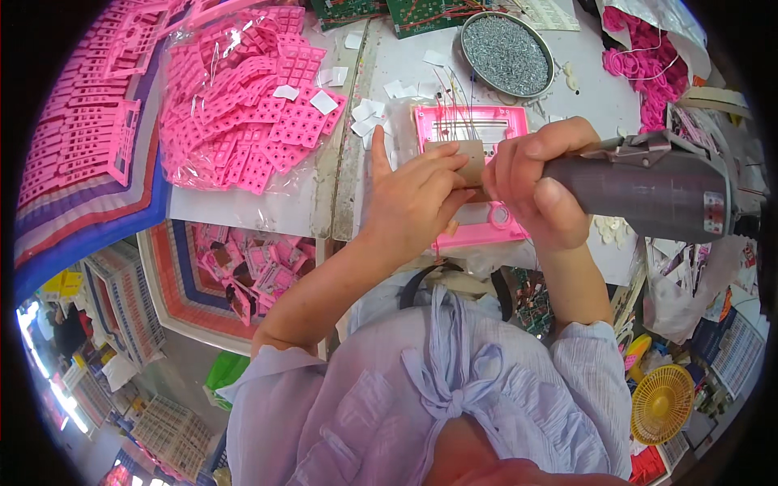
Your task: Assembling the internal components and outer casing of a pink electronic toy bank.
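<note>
Your right hand (539, 190) grips one grey power driver (648, 185); your left hand (417, 198) pinches one tan board (463, 160) on one pink housing (478, 174) (near the tabletop (600, 97) front edge). Beyond: one screw dish (506, 53), with bare tabletop between.

Pink plastic housing (474, 174): rectangular frame, lies flat on white table, centre of view, long side running toward 12 o'clock; thin coloured wires fan from its top edge toward 12 o'clock; small round opening near its 5 o'clock corner

Small tan board (463, 159): flat, squarish, sits over housing middle, touched by fingertips at 9 o'clock and 3 o'clock sides

Grey electric screwdriver (648, 188): thick cylindrical body, lies near-horizontal, at 3 o'clock of housing, tip end hidden behind fingers
</note>
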The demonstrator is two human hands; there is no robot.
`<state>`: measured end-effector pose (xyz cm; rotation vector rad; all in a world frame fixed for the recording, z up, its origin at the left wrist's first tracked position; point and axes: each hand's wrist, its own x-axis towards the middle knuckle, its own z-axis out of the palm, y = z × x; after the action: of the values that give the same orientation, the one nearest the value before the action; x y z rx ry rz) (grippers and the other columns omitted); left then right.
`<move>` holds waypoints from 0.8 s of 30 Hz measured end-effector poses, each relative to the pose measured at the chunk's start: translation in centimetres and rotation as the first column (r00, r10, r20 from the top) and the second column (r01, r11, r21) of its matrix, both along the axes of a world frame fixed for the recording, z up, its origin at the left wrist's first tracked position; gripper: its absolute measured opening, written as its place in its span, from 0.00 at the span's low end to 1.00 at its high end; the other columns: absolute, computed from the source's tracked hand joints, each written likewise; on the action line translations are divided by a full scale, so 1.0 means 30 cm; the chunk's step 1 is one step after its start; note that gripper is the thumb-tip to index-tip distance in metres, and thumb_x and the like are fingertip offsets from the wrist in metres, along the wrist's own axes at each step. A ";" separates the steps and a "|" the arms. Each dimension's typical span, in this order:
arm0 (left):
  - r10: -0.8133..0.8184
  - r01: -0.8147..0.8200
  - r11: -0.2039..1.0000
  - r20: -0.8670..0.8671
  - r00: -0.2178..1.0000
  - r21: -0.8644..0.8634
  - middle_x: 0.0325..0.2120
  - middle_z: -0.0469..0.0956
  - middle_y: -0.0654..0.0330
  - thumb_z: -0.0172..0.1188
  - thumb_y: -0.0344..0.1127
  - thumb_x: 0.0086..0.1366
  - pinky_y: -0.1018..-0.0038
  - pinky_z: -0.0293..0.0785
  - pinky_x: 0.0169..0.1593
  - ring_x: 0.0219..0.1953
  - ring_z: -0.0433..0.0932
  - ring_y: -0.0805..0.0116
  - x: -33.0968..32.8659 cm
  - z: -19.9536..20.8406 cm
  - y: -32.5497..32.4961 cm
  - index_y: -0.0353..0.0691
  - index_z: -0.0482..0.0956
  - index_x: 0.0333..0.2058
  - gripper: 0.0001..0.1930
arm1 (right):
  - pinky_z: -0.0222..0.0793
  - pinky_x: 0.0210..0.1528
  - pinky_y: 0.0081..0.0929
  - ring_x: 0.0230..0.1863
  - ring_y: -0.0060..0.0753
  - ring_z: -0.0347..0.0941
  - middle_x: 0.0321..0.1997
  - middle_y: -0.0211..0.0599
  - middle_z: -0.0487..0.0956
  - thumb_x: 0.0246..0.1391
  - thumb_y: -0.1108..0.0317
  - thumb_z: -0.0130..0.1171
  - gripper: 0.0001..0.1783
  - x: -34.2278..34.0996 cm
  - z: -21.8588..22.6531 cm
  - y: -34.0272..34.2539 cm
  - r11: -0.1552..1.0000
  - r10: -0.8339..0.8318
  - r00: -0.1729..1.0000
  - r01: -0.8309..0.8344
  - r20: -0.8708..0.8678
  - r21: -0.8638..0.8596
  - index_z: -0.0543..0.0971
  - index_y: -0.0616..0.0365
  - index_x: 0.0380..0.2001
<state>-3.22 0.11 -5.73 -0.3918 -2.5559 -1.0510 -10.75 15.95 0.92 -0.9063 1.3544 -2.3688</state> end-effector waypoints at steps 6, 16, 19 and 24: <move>-0.005 0.005 1.000 -0.001 1.000 0.018 0.42 0.83 0.66 0.69 0.40 0.57 0.30 0.32 0.67 0.52 0.80 0.68 0.002 -0.004 -0.002 0.46 0.80 0.31 0.08 | 0.59 0.22 0.26 0.18 0.22 0.59 0.16 0.28 0.65 0.59 0.65 0.60 0.18 0.011 -0.010 -0.012 0.992 -0.047 0.999 0.047 -0.002 0.118 0.67 0.62 0.46; -0.027 0.030 0.997 0.043 0.999 -0.076 0.44 0.84 0.64 0.65 0.37 0.62 0.40 0.38 0.70 0.53 0.80 0.69 -0.003 0.019 -0.013 0.44 0.82 0.33 0.05 | 0.67 0.23 0.18 0.21 0.20 0.70 0.27 0.34 0.75 0.53 0.77 0.61 0.12 -0.061 0.009 0.011 0.986 -0.164 0.985 0.162 0.060 0.042 0.72 0.63 0.41; -0.049 0.050 0.995 0.014 0.999 -0.081 0.43 0.84 0.65 0.65 0.36 0.61 0.39 0.41 0.70 0.53 0.80 0.70 -0.005 0.013 -0.013 0.44 0.80 0.29 0.05 | 0.66 0.24 0.18 0.22 0.19 0.70 0.28 0.33 0.75 0.52 0.77 0.62 0.11 -0.057 -0.032 -0.003 0.985 -0.171 0.981 0.168 0.090 0.047 0.73 0.63 0.38; -0.052 0.055 0.997 0.056 0.997 -0.059 0.44 0.83 0.65 0.66 0.36 0.60 0.37 0.43 0.69 0.54 0.79 0.70 -0.005 0.032 -0.013 0.42 0.77 0.26 0.08 | 0.63 0.24 0.24 0.20 0.21 0.64 0.22 0.33 0.71 0.55 0.74 0.60 0.10 -0.079 -0.067 0.003 0.951 -0.130 0.962 0.189 -0.241 0.245 0.69 0.60 0.36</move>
<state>-3.37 -0.27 -4.76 -0.4565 -2.6442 -1.0177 -13.14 16.05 -1.08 -1.0392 1.8470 -2.1714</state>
